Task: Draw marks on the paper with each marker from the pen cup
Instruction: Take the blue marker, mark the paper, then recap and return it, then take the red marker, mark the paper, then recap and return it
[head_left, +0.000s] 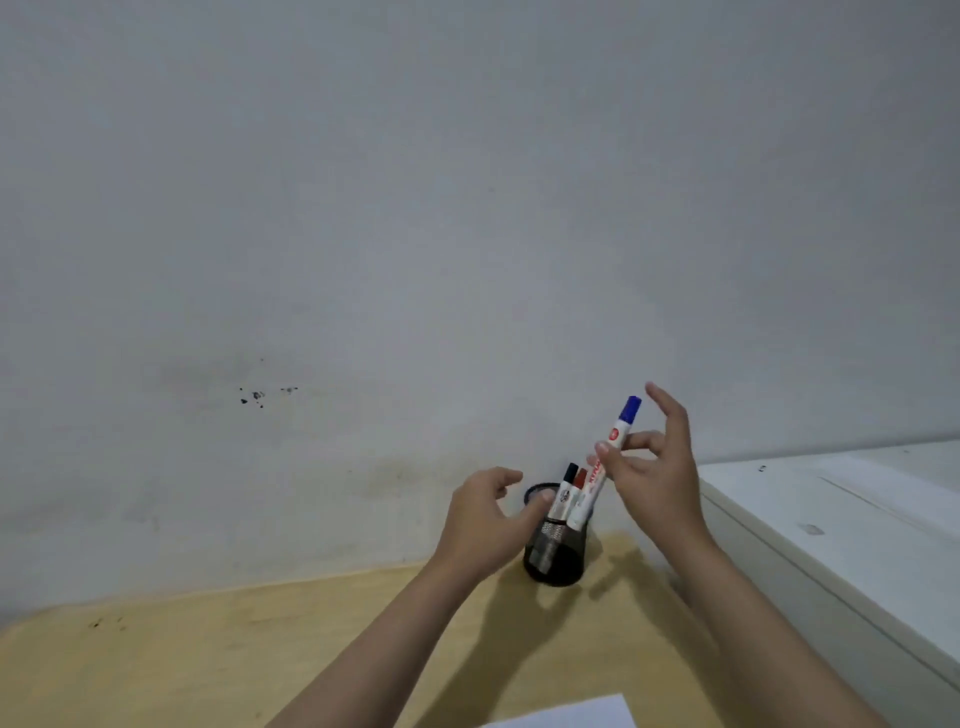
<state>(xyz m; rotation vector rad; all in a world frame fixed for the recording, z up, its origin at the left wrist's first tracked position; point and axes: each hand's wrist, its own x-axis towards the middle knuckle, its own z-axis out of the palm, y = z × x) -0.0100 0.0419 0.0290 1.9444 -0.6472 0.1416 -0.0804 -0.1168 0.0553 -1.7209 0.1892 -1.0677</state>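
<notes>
A black mesh pen cup (555, 558) stands on the wooden table near the wall. A black-capped marker (565, 493) and a red-capped marker (578, 499) stick up from it. My right hand (657, 478) pinches a blue-capped marker (618, 431) between thumb and forefinger, its lower end still at the cup's mouth, the other fingers spread. My left hand (485, 519) curls around the cup's left side, thumb against the mesh wall. A corner of white paper (576, 714) shows at the bottom edge.
The pale wooden table (208, 654) ends at a stained white wall (415, 234). A white cabinet (841, 525) stands against the table's right side, higher than the tabletop.
</notes>
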